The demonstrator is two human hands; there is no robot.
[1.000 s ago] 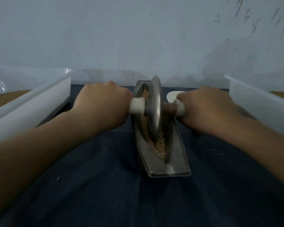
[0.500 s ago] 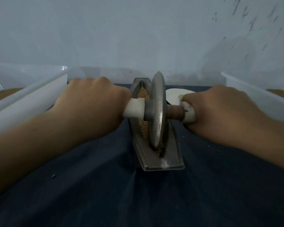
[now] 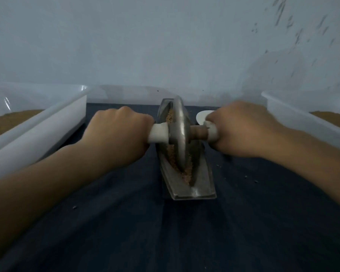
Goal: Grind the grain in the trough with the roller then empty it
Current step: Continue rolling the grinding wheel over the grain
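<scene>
A boat-shaped metal trough point(image 3: 202, 185) lies lengthwise on the dark cloth in front of me, pointing away. Brown grain point(image 3: 186, 174) fills its groove on both sides of the wheel. The roller point(image 3: 180, 132), a metal disc on an axle with white handle ends, stands upright in the groove around the trough's middle. My left hand point(image 3: 118, 134) is closed around the left handle. My right hand point(image 3: 241, 130) is closed around the right handle. Both forearms reach in from the bottom corners.
A white plastic bin point(image 3: 37, 130) with brown grain stands at the left, another white bin point(image 3: 306, 118) with brown material at the right. A small white dish point(image 3: 201, 116) sits behind my right hand. A wall rises just behind the trough. Stray grains dot the cloth.
The roller came toward the trough's near end half a second ago and has since rolled back toward the middle, uncovering grain at the near end. Both hands kept their grip.
</scene>
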